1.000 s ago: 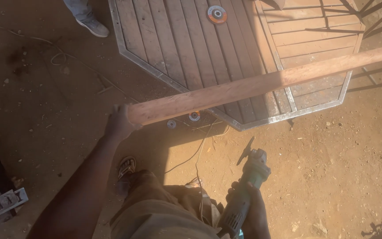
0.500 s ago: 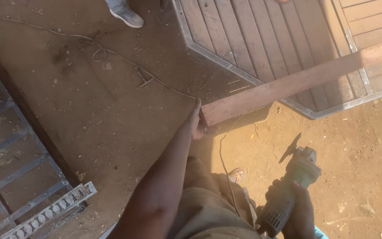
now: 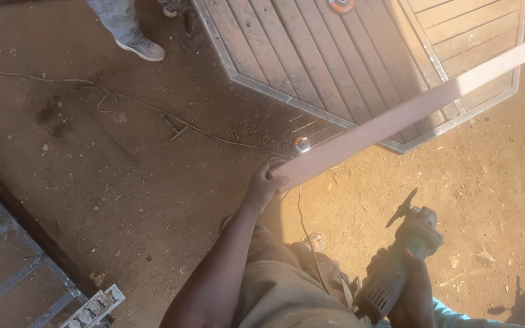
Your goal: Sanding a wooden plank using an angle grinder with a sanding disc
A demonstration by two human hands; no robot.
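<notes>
My left hand (image 3: 264, 184) grips the near end of a long reddish wooden plank (image 3: 408, 112). The plank slopes up to the right, over a metal-framed panel of wooden slats (image 3: 311, 54) that lies on the dirt. My right hand (image 3: 409, 291) holds an angle grinder (image 3: 399, 264) low at the bottom right, its disc end pointing up and away from the plank. My trousers fill the bottom middle.
Another person's shoe (image 3: 144, 47) and trouser leg stand at the top left. A cable (image 3: 153, 109) snakes across the dirt. Two grinding discs (image 3: 302, 144) (image 3: 340, 5) lie by and on the panel. A metal grate (image 3: 13, 273) sits at the bottom left.
The view has swung back to the right and the plank's near end now sits closer to centre. Left hand still grips the plank, right hand still holds the grinder.
</notes>
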